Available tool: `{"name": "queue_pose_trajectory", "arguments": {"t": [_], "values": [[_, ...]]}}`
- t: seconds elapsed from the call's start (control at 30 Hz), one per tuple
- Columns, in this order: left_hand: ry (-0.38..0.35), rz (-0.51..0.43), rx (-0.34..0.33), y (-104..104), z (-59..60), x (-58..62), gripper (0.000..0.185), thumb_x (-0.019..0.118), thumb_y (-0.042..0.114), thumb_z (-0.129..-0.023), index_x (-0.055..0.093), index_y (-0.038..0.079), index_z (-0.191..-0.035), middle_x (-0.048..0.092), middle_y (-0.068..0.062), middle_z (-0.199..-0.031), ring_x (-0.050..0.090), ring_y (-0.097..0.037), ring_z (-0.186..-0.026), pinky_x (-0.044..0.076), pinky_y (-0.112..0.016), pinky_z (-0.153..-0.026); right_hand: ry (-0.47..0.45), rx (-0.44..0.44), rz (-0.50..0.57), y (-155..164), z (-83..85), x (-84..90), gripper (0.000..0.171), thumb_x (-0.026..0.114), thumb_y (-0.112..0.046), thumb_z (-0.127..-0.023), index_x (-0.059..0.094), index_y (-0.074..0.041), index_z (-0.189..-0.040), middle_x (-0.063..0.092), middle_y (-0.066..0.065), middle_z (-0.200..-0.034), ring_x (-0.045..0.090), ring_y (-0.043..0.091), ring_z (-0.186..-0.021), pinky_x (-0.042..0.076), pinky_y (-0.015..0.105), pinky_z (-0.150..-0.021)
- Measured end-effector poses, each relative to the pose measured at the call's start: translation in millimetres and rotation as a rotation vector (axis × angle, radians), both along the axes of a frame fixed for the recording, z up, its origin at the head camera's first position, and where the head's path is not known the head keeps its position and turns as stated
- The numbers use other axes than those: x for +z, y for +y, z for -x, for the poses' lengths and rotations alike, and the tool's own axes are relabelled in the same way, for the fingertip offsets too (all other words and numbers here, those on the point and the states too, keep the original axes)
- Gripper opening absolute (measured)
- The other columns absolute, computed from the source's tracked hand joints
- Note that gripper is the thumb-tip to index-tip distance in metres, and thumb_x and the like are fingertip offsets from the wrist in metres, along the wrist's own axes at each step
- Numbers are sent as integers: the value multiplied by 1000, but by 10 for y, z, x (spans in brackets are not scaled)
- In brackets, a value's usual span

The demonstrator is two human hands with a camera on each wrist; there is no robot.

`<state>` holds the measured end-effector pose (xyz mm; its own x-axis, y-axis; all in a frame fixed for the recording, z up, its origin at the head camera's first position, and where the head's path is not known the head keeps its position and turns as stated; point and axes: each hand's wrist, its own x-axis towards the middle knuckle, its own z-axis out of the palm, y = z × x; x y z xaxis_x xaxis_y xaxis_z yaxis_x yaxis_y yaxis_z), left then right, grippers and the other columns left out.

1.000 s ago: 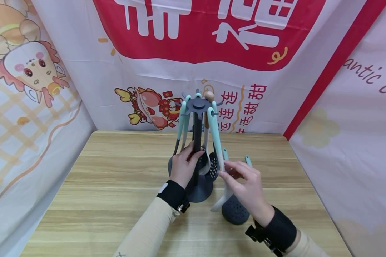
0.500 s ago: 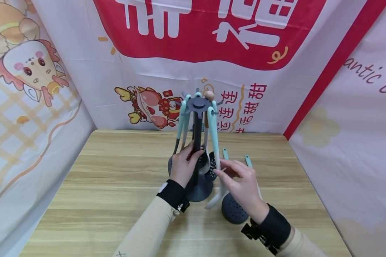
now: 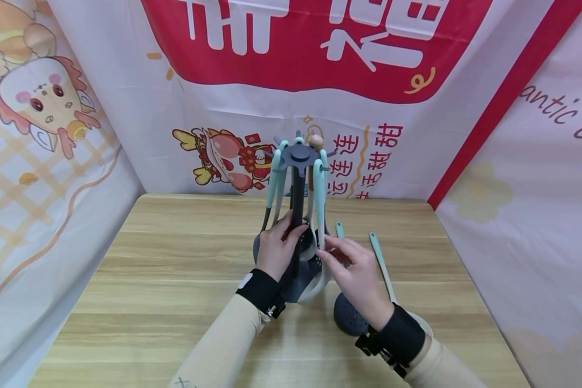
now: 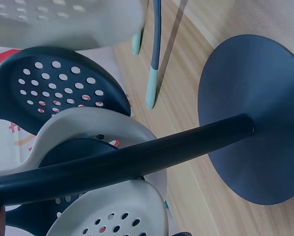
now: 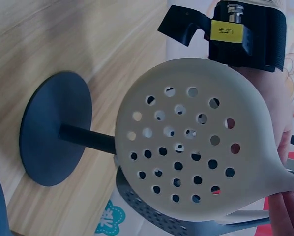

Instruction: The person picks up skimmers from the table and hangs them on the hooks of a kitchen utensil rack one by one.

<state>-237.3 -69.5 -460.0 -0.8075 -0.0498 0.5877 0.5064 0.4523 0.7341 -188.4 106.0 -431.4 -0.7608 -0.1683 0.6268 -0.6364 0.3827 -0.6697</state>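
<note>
My left hand [image 3: 277,249] is gripping the dark pole of the utensil stand [image 3: 297,215], fingers curled around it, keeping it upright near the middle of the tabletop [image 3: 174,258], toward the back edge. My right hand [image 3: 351,272] is pinching the mint handle of a cream skimmer [image 3: 320,215] that is hanging from the stand's top hub. A second ago that skimmer was swinging out to the right, its head over the table; now it is hanging almost straight down against the pole, its perforated head [image 5: 196,147] sitting just above the round base [image 5: 53,128]. I am judging it as hooked on, or very nearly so, though my fingers are not letting go.

Counting: one stand; on it I am seeing about four or five mint-handled utensils plus one wooden knob at the top, but they overlap, so I cannot give an exact count. Two utensils are lying on the tabletop to the right of the stand, toward the front: a dark skimmer [image 3: 350,315] and a second mint-handled tool [image 3: 380,264], its head hidden behind my wrist.
</note>
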Motion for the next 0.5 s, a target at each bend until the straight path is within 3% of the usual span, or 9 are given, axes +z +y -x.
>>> {"name": "queue_pose_trajectory", "arguments": {"t": [0.2, 0.5], "values": [[4, 0, 8, -5, 1, 11, 28, 64, 22, -97, 67, 8, -121, 76, -9, -101, 74, -23, -94, 61, -34, -78, 69, -4, -11, -26, 57, -33, 27, 76, -1, -85, 73, -1, -111, 74, 8, -91, 68, 16, -72, 56, 19, -65], [-1, 29, 28, 18, -15, 21, 28, 63, 22, -98, 66, 7, -121, 76, -11, -100, 74, -23, -89, 61, -36, -76, 68, -36, -36, -5, 112, -58, 29, 76, -4, -85, 72, -2, -114, 74, 9, -91, 70, 15, -73, 59, 23, -64]]}}
